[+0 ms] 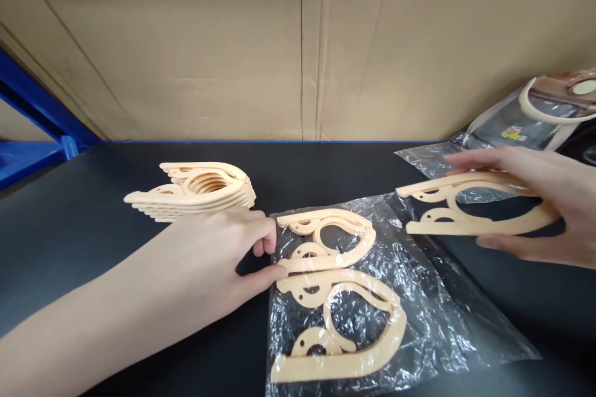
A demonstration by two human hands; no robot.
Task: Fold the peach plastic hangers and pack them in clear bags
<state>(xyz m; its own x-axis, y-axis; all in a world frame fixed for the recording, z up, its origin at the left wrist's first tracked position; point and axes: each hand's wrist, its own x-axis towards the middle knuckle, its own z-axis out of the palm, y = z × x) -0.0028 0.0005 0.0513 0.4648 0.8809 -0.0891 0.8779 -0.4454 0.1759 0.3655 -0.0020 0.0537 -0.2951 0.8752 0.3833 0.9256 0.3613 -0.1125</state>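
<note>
My left hand (233, 248) rests at the left edge of a clear plastic bag (419, 298), its thumb on the bag's edge and its other fingers curled. Inside or under the film lie two beige folding hangers, an upper one (358, 254) and a lower one (391, 335). On the right, my right hand (554, 211) grips another beige folding hanger (465, 226) between thumb and fingers, above the bag's right side. A stack of several beige hangers (209, 198) sits behind my left hand.
The black table (326, 167) ends at a cardboard wall (233, 43). A blue metal frame (41, 105) stands at the left. At the back right lie a transparent pouch with a beige handle (526, 118) and more clear film (428, 158).
</note>
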